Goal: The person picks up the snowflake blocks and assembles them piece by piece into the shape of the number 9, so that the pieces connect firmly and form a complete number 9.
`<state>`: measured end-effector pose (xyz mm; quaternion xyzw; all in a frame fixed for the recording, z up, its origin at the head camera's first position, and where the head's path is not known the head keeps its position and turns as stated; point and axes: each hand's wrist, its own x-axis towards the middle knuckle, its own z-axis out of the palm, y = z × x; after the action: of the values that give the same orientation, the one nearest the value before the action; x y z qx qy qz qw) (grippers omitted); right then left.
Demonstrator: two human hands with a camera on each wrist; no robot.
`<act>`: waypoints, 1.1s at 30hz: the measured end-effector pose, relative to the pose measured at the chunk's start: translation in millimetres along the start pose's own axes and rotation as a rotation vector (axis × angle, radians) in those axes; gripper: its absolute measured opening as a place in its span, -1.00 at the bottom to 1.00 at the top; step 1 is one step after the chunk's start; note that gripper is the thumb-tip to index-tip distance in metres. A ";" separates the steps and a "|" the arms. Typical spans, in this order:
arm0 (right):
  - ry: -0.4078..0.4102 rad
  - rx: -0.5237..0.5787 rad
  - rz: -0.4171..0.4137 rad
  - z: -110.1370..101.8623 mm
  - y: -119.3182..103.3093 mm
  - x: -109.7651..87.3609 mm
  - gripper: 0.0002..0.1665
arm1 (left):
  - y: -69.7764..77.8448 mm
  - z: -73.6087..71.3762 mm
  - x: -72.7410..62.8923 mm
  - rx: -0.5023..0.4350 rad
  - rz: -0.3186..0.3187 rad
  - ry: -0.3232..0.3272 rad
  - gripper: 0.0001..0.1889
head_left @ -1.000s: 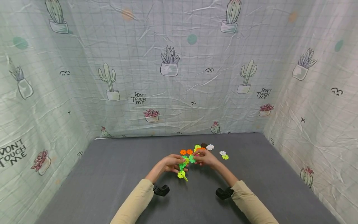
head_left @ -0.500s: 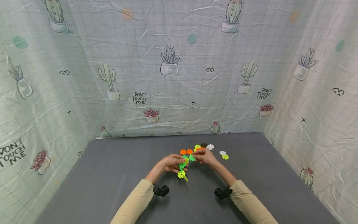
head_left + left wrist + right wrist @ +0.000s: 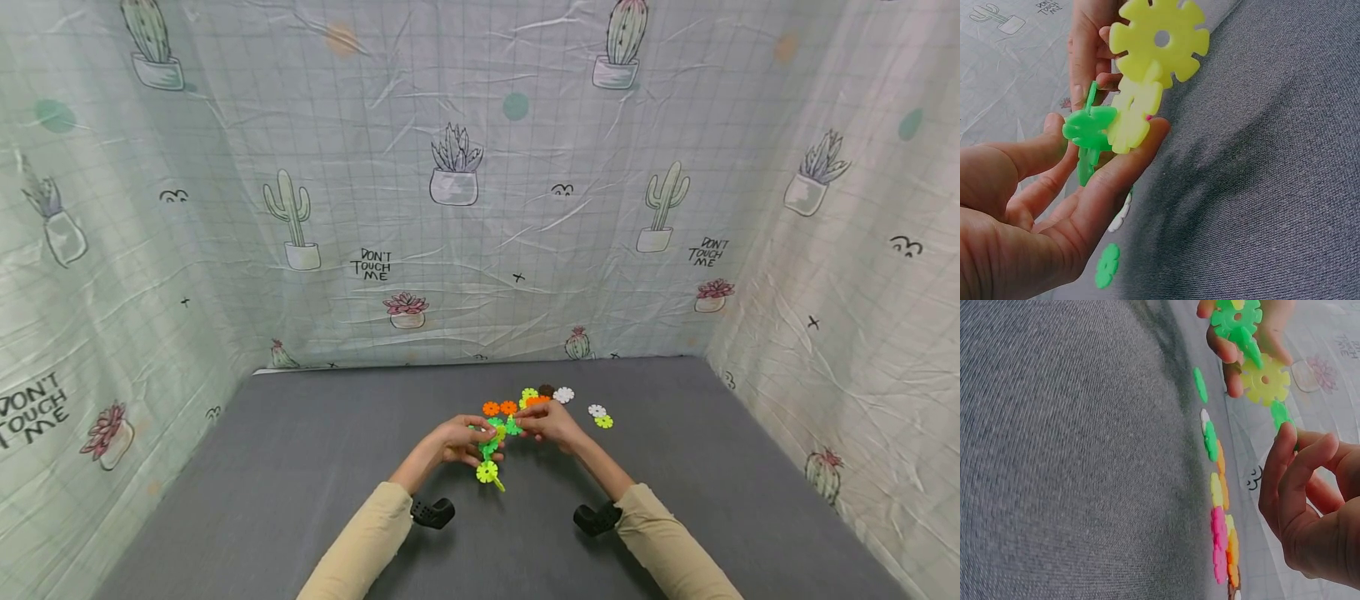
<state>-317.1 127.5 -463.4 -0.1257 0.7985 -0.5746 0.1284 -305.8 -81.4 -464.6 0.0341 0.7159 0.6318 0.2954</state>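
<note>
While the left hand (image 3: 459,439) grips the green-and-yellow disc chain (image 3: 491,446) above the grey table (image 3: 300,467), the right hand (image 3: 553,422) pinches a green disc (image 3: 1281,415) at its far end; joining probably requires aligned slots and steady pressure.

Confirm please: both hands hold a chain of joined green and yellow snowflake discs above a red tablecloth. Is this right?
Not quite. The cloth is grey, not red, as the head view shows. The rest holds: the left hand and right hand hold the chain of joined green and yellow snowflake discs above it.
</note>
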 end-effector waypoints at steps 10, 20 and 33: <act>0.016 -0.011 0.016 3.2 -2.7 0.3 -0.67 | 0.2 1.3 -1.7 -0.021 0.006 -0.020 -0.91; 0.012 -0.020 0.050 2.1 -1.7 1.4 -0.66 | -1.6 -2.6 -1.7 -0.045 0.003 -0.054 -0.94; -0.002 0.035 0.154 1.4 2.7 3.2 -0.65 | 4.1 -3.6 0.4 -0.032 0.000 -0.052 -0.87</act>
<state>-319.8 126.0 -466.7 -0.0621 0.7956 -0.5765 0.1753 -309.1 -83.7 -460.9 0.0460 0.6977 0.6420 0.3145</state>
